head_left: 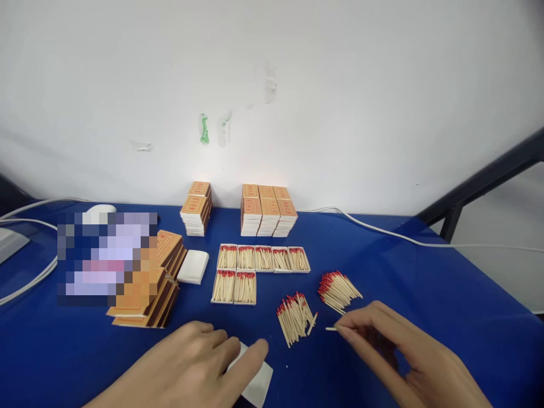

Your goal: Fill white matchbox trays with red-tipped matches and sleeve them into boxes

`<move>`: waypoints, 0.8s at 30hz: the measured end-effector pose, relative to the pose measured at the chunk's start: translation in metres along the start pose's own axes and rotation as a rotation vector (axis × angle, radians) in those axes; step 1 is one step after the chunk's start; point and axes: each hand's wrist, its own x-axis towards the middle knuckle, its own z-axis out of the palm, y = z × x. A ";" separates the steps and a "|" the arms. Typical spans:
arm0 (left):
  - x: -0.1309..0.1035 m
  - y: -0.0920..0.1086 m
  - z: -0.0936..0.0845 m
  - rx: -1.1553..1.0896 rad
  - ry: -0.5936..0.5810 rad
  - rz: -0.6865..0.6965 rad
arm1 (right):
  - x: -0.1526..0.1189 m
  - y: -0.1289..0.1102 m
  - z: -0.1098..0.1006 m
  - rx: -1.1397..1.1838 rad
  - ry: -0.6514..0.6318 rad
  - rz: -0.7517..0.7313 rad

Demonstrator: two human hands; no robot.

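Observation:
My left hand (199, 362), at the bottom centre, is closed over a white matchbox tray (260, 381), with its thumb lying across it. Part of that tray is hidden under the hand. Between thumb and forefinger, my right hand (395, 351) pinches a single matchstick (330, 328), of which only a short pale end shows. Two loose piles of red-tipped matches lie near it: one pile (293, 317) between my hands, the other pile (339, 290) just beyond my right fingertips. Farther back, several trays filled with matches (263, 258) stand in two rows.
Stacked orange matchboxes (268, 209) and a smaller stack (196, 208) stand against the wall. At left are flattened box sleeves (164, 289), a white tray (193, 266), a blurred-out object (114, 255) and a white mouse (100, 213). A white cable (382, 235) crosses the blue table.

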 end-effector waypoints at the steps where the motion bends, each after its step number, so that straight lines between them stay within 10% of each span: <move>1: 0.000 0.000 0.000 0.003 -0.004 0.001 | 0.002 0.003 -0.003 -0.018 -0.010 -0.008; 12: -0.001 0.000 0.002 0.000 -0.004 -0.004 | 0.025 -0.001 -0.005 -0.042 -0.266 0.042; 24: -0.001 0.002 0.002 0.001 0.008 -0.004 | 0.038 -0.012 0.016 -0.019 -0.205 0.143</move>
